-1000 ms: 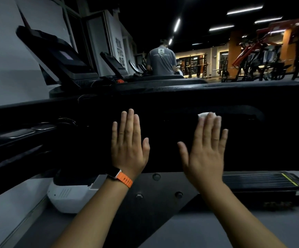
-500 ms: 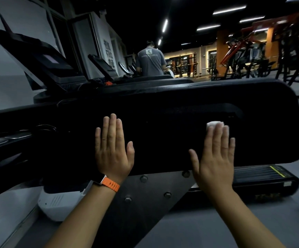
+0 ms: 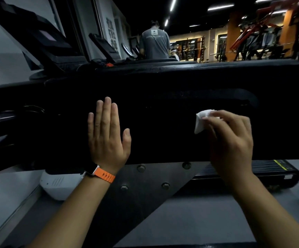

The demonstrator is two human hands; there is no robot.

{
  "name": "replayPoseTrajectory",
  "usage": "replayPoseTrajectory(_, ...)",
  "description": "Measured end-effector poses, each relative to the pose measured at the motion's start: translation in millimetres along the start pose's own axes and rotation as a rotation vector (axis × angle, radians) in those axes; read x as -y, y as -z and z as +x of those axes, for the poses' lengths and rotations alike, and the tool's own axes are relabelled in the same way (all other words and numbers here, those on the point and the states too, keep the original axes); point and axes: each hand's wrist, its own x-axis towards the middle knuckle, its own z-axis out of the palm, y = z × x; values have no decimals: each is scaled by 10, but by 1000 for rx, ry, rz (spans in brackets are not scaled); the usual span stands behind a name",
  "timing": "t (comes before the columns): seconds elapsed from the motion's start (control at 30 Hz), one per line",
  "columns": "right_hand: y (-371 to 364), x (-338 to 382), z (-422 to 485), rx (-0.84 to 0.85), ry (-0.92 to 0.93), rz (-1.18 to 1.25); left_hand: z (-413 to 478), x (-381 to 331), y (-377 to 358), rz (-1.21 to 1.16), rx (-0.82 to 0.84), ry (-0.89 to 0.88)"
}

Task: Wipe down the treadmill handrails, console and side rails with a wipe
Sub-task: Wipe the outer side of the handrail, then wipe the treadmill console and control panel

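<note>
A wide black side panel of the treadmill handrail (image 3: pixel 163 104) fills the middle of the view. My left hand (image 3: pixel 107 135) lies flat against it with straight fingers, an orange-strapped watch on the wrist. My right hand (image 3: pixel 231 140) is on the right part of the panel, its fingers bent over a folded white wipe (image 3: pixel 201 120) that sticks out at the fingertips. The treadmill console (image 3: pixel 37 34) rises at the upper left. Below the panel a grey bolted bracket (image 3: pixel 145 190) and the black deck end (image 3: pixel 263 170) show.
A white motor cover (image 3: pixel 57 185) sits on the grey floor at lower left. More treadmills stand behind, with a person in a grey shirt (image 3: pixel 155 42) on one. Red and orange gym machines (image 3: pixel 263 34) line the back right.
My right hand has turned from flat to bent fingers, and more of the wipe shows at its left. The view has shifted closer; my left hand stays flat on the panel.
</note>
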Motion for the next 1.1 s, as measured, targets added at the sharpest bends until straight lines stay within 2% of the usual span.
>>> replayPoseTrajectory(0.33,129,78,156,89,-144,-10,25,-150,157,-106,91,109)
replayPoseTrajectory(0.6,482,844,1219,395,-557,390,693,-440,913,-156,410,232)
replayPoseTrajectory(0.9,795,1571,2852,709,-795,635,2179,-220,1870,-169,718,365)
replayPoseTrajectory(1.1,856,2005,3446,992,-880,758,2690,12,2570,-84,865,473)
